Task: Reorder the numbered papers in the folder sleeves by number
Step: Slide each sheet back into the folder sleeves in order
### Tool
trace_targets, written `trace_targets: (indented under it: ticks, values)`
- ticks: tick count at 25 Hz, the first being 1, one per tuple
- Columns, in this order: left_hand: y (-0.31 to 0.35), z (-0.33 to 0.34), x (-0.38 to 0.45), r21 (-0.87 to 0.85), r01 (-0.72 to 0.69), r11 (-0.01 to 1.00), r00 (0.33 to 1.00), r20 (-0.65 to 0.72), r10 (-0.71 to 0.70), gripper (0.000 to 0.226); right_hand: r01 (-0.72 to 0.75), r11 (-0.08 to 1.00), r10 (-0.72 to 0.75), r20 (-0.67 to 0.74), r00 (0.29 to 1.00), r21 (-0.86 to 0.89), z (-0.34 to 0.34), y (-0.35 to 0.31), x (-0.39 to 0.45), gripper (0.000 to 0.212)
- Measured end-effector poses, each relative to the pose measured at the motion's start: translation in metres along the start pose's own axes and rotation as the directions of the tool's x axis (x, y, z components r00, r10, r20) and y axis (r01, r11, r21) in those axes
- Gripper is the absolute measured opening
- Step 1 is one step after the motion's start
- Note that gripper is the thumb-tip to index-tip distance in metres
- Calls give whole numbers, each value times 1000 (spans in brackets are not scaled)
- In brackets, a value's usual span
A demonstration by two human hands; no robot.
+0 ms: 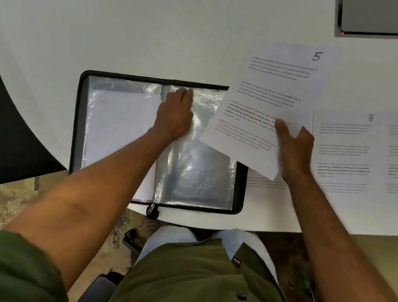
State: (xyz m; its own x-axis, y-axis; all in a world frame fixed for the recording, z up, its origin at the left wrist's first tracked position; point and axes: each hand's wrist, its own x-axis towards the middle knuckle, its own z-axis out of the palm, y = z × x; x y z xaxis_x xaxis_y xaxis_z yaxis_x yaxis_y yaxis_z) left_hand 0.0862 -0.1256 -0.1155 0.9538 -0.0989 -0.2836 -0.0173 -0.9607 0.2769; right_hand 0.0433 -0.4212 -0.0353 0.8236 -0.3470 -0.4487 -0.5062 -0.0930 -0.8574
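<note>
White table (133,26) carries open zip folder (77,121). L hand (174,116) rests on clear sleeve (197,171), fingers together. R hand (293,148) pinches sheet 5 (272,97), overlapping folder's right edge. Sheet 8 (343,150) beside; grey tray (395,19) far corner.

There is just one wide-angle view, worn on the person's head, looking steeply down and forward from close above the white table (133,26), with the open folder (77,118) mid-frame and the wearer's lap at the bottom edge.
</note>
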Motion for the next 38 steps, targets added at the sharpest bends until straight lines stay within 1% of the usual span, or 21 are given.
trace_targets:
  ticks: [2, 4, 5, 8, 10, 12, 16, 19, 22, 24, 26, 28, 30, 32, 33, 35, 38]
  values:
    - [2, 8, 1, 108, -4, 994, 1000, -20, 7, 63, -8, 1000, 8, 14, 1000, 3, -4, -1, 11, 37]
    - [2, 8, 4, 153, 3, 988, 1000, -9, -1, 60, -17, 1000, 16, 32, 999, 18, -5, -7, 23, 37]
    - [3, 7, 4, 163, -1, 987, 1000, -6, 2, 54, -18, 999, 17, 40, 999, 31, -5, -11, 30, 37]
    - [10, 2, 5, 179, -22, 984, 998, -52, 32, 23, 1, 999, -4, 53, 999, 44, -2, -23, 50, 33]
    - [12, 0, 9, 158, -37, 987, 998, -47, 45, 15, 6, 999, -10, 74, 997, 50, 3, -30, 67, 25]
    - [13, -1, 10, 166, -55, 985, 997, -45, 63, 17, 16, 998, -23, 104, 994, 65, 10, -38, 81, 20]
    - [11, -4, 15, 197, -114, 974, 991, -47, 126, 25, 43, 992, -55, 100, 993, 121, 27, -50, 108, 25]
    - [3, -7, 19, 168, -207, 964, 976, -34, 216, 25, 31, 982, -36, 24, 999, 185, 37, -54, 121, 35]
    - [-9, -6, 22, 181, -358, 916, 929, -29, 368, 23, 10, 967, 1, -47, 999, 253, 44, -52, 121, 41]
    - [-14, -6, 26, 175, -423, 889, 902, -13, 432, 22, -10, 958, 32, -73, 997, 286, 48, -50, 118, 45]
    - [-19, -13, 32, 137, -421, 897, 904, -23, 428, 22, -31, 949, 59, -80, 995, 313, 55, -51, 114, 44]
    - [-20, -24, 38, 38, -381, 924, 924, -16, 381, 26, -76, 929, 95, -35, 995, 362, 64, -55, 112, 36]
    - [-17, -33, 44, -67, -328, 942, 944, 1, 329, 30, -110, 912, 112, 19, 994, 396, 74, -58, 111, 34]
    - [-12, -38, 50, -134, -245, 960, 967, 35, 252, 27, -112, 908, 99, 53, 994, 403, 83, -61, 111, 36]
    - [-10, -39, 52, -137, -223, 965, 972, 51, 231, 22, -112, 908, 94, 65, 993, 403, 87, -63, 111, 36]
    - [-8, -38, 56, -108, -224, 969, 971, 57, 231, 13, -122, 908, 93, 91, 992, 401, 97, -65, 110, 33]
    - [-4, -36, 57, -160, -215, 963, 975, 29, 222, 13, -116, 915, 81, 105, 991, 386, 108, -66, 115, 31]
